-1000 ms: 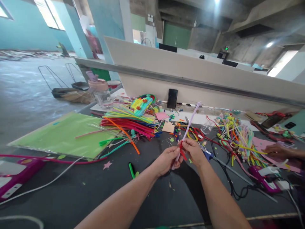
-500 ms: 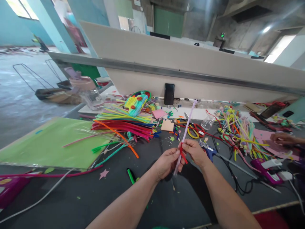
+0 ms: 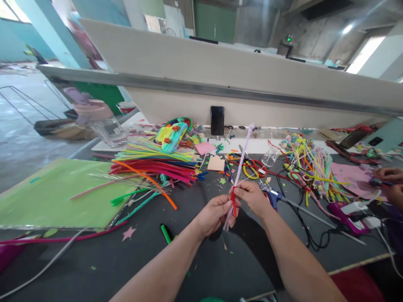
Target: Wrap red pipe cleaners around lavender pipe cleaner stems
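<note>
My left hand (image 3: 212,214) and my right hand (image 3: 252,197) meet above the dark table (image 3: 94,260), both pinched on a long lilac pipe cleaner (image 3: 242,159) that rises away from me. A short red pipe cleaner piece (image 3: 233,203) is wound round the lilac stem right between my fingertips. The lower end of the stem pokes out below my left hand.
A pile of coloured pipe cleaners (image 3: 154,163) and a green sheet (image 3: 59,193) lie to the left. Scissors (image 3: 255,170), a tangle of pipe cleaners (image 3: 311,167), cables and a pink glue gun (image 3: 349,218) lie right. Another person's hands (image 3: 388,182) work at far right. A phone (image 3: 217,120) leans on the partition.
The view has shifted slightly; my hands stay together on the lilac stem, with small finger movement at the red piece.
</note>
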A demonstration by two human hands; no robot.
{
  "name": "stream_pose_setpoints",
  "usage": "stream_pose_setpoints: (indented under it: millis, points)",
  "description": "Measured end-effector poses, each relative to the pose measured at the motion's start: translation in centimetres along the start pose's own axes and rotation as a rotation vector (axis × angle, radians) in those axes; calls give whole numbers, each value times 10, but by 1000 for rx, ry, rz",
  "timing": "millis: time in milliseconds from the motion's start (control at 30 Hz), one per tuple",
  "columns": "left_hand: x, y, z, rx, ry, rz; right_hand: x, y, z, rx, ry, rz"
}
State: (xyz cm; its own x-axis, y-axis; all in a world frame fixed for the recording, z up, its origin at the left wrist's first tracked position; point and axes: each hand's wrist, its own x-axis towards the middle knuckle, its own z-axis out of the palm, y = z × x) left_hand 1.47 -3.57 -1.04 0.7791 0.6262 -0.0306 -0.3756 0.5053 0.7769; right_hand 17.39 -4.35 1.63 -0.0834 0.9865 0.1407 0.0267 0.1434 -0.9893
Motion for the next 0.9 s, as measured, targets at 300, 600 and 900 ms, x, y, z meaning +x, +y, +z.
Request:
stream_pose_setpoints:
  millis: [300, 600, 900]
  points:
    - [1, 0, 6, 9, 24, 11, -1, -3, -2, -84, -12, -54]
    - [1, 0, 0, 437, 99, 47, -1, 4, 2, -174, 82, -14]
    - [1, 3, -3, 900, 175, 209, -1, 15, 7, -117, 102, 53]
